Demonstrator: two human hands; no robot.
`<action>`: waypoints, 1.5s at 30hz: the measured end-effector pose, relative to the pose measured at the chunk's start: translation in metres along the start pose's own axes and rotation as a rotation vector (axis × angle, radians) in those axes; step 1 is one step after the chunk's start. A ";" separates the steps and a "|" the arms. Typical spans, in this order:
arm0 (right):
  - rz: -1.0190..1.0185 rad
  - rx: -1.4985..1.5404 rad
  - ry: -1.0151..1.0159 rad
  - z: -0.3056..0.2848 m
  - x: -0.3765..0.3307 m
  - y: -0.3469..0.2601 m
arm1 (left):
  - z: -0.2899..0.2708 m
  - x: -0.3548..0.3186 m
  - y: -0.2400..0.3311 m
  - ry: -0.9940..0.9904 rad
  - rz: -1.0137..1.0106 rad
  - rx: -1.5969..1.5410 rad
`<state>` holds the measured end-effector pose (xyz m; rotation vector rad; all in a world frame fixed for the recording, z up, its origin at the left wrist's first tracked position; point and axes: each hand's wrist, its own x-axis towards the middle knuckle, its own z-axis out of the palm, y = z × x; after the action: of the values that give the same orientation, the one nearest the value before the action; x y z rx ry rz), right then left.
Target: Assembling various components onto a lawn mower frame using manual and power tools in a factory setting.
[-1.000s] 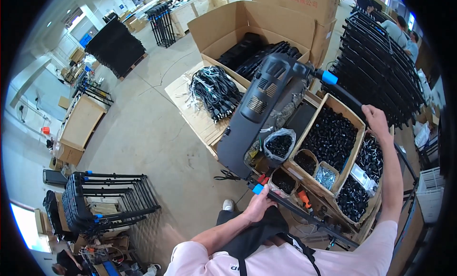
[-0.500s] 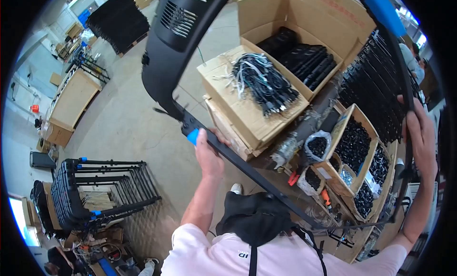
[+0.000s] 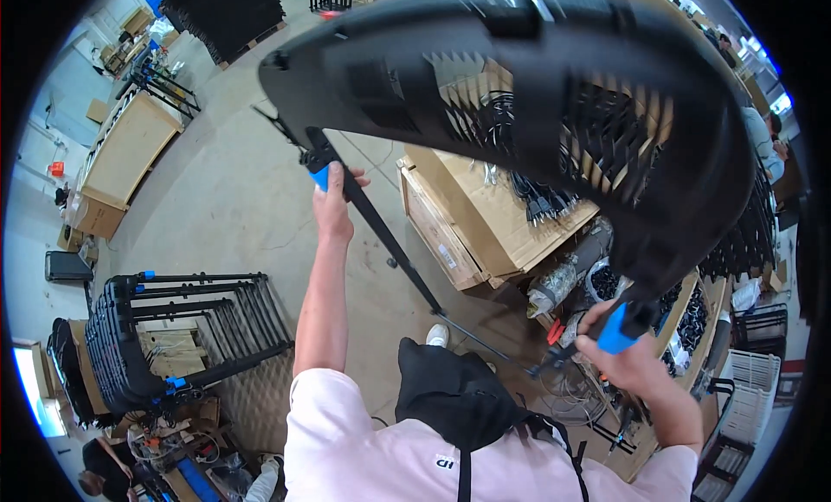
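Both hands hold one large black frame [image 3: 541, 104], whose slotted, curved panel hangs in the air ahead of the person, above and between the two grips, over a cardboard box [image 3: 493, 212] and a bundle of black cables [image 3: 537, 203]. The left hand [image 3: 332, 215] is closed round a dark bar [image 3: 389, 238] at the frame's left end, right beside a blue sleeve [image 3: 320, 177]; the thumb lies along the bar's near face, and the other fingers [image 3: 360, 177] come out on its right side. The bar slants from that grip down toward the person's feet. The right hand [image 3: 630, 363] grasps the frame's right end at a second blue sleeve [image 3: 616, 329], which lies over the palm and hides part of the grip, with curled fingers showing on its left. A red-handled tool [image 3: 555, 332] lies near this hand.
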<state>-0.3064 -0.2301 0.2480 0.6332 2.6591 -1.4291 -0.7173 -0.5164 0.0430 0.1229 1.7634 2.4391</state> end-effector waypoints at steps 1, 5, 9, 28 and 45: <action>0.054 0.165 0.014 0.016 0.007 0.015 | 0.003 0.009 -0.005 0.009 -0.018 -0.004; -0.097 0.065 0.058 0.080 0.037 0.091 | -0.006 0.056 -0.046 -0.077 -0.105 0.034; -0.134 0.124 0.142 0.161 0.064 0.176 | 0.001 0.089 -0.093 -0.133 -0.187 0.219; 0.150 0.121 0.266 0.245 0.135 0.300 | 0.114 0.124 -0.191 0.098 -0.311 0.335; 0.371 0.430 -0.132 0.256 0.148 0.308 | 0.208 -0.080 -0.145 0.290 -0.496 -0.080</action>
<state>-0.3606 -0.2394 -0.1754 0.9622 2.0047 -1.8485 -0.6004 -0.2889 -0.0285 -0.6282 1.5478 2.2284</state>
